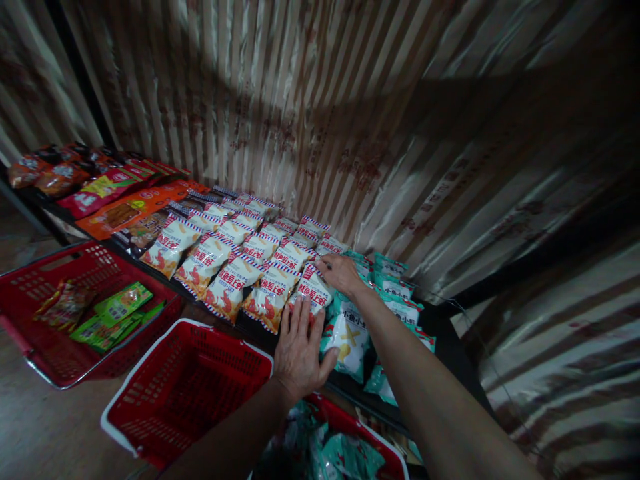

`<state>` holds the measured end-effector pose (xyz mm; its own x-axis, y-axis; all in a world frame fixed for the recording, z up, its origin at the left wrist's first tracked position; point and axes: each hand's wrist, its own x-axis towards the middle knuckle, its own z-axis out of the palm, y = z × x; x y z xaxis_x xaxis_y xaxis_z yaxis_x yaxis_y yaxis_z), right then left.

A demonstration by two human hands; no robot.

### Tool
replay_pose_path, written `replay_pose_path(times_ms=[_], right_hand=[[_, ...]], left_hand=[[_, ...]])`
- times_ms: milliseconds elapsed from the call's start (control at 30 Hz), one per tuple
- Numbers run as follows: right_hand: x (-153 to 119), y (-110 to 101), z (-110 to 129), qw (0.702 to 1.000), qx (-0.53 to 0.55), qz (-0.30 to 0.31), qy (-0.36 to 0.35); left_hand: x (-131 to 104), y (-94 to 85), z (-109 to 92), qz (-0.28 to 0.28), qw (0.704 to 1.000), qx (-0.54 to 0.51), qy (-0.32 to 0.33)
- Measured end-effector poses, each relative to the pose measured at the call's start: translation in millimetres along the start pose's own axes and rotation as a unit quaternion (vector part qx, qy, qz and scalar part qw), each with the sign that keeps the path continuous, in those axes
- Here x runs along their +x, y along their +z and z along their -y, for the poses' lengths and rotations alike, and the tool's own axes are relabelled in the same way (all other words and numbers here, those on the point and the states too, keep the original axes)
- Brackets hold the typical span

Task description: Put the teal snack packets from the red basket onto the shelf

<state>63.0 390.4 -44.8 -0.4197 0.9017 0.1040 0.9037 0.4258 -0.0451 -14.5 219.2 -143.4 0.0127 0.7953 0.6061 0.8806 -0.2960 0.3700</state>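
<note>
Red, white and blue snack bags (230, 288) lie in rows on a dark shelf. The bag (314, 288) at the right end of the front row lies under both hands. My left hand (301, 350) rests on its lower part, fingers stretched out and thumb apart. At its top edge is my right hand (341, 275), with fingers bent and closed on the bag's upper end; the fingertips are partly hidden. Just right of this bag stand teal and white snack bags (350, 340), partly covered by my right forearm.
Below the shelf are a red basket with a white rim (131, 380), a red basket (25, 293) holding green packets (117, 313), and another holding teal bags (350, 457). Orange packs (125, 210) lie farther left. A striped plastic curtain (310, 127) hangs behind.
</note>
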Motion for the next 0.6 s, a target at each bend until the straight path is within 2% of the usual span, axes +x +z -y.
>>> replay_pose_path(times_ms=[233,400,600], right_hand=[[10,-8,-13,0.996,-0.024,-0.007,0.085],[21,-4,-18,0.995,-0.004,0.021,0.100],[26,6,-17,0.994,0.032,0.025,0.101]], left_hand=[[-2,0.6,1,-0.001,1.000,-0.002,0.007],[-2,1.2,1,0.006,1.000,0.006,0.004],[-2,1.5,2,0.008,1.000,0.018,0.008]])
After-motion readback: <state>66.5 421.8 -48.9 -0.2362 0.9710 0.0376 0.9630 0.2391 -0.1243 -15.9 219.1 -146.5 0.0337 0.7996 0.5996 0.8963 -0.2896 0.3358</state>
